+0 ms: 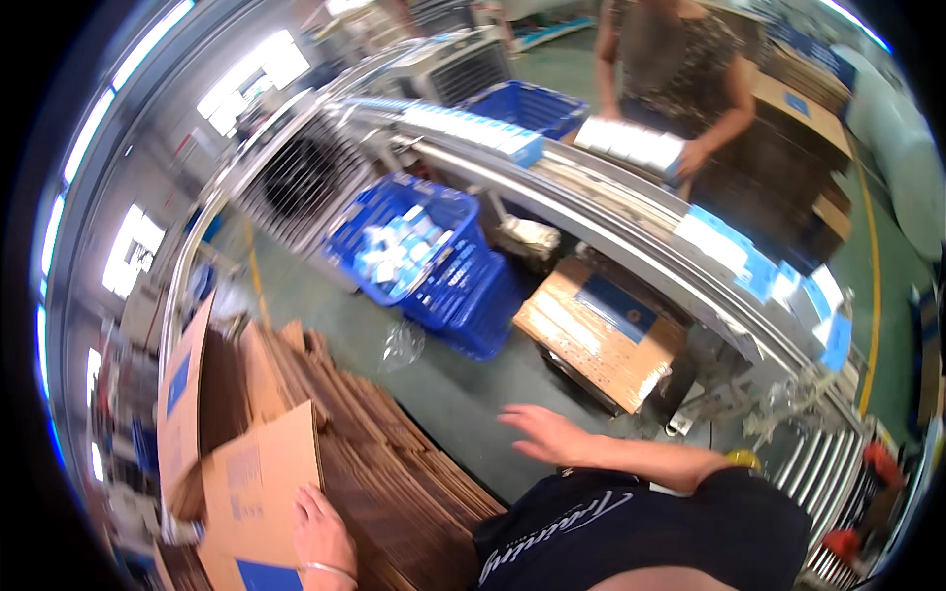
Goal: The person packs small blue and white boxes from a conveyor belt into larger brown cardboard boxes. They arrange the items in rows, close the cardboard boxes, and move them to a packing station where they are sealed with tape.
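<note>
My left hand (pixel 323 537) is at the edge of a brown cardboard box (pixel 258 478) printed with blue, its fingers bent over one panel's edge. Under and beside that box lies a thick stack of flattened cardboard boxes (pixel 394 473), their edges facing the aisle. My right hand (pixel 545 434) hovers in front of my body over the floor, fingers spread and holding nothing. Beyond it, a closed carton (pixel 601 340) with a blue label and shiny tape sits low beneath the conveyor.
Small white-and-blue packs fill a blue crate (pixel 402 236) next to the conveyor (pixel 591 212). Across it, another person (pixel 680 79) handles a row of white packs (pixel 629 146). A large fan (pixel 296 177) stands at the left; metal rollers (pixel 823 483) lie at the right.
</note>
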